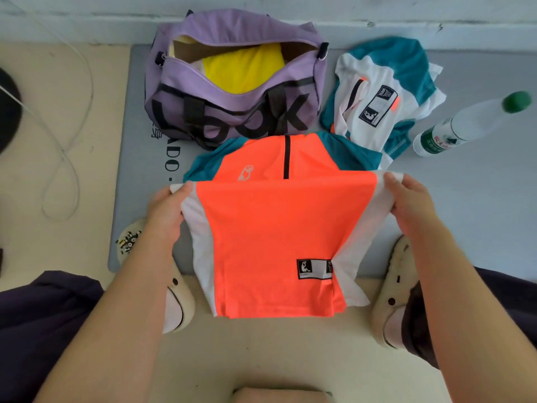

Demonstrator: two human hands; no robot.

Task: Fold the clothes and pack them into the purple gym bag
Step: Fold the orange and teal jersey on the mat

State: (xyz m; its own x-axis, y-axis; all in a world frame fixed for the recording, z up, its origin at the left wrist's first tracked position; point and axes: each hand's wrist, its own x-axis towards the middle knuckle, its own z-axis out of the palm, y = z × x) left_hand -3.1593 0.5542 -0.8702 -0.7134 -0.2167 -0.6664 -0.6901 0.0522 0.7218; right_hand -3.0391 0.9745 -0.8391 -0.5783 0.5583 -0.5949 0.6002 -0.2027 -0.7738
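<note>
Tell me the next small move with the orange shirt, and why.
Probably fold the held edge forward onto the collar end. Both the left hand and the right hand grip the orange shirt at its sides, half-lifted, and the open purple gym bag is narrower than the shirt's length.

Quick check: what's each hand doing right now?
Left hand: closed, pinching the left edge of the orange shirt.
Right hand: closed, pinching the shirt's right edge.

Black "ook" on purple gym bag (232, 91); "ADO" on grey mat (139, 158).
</note>
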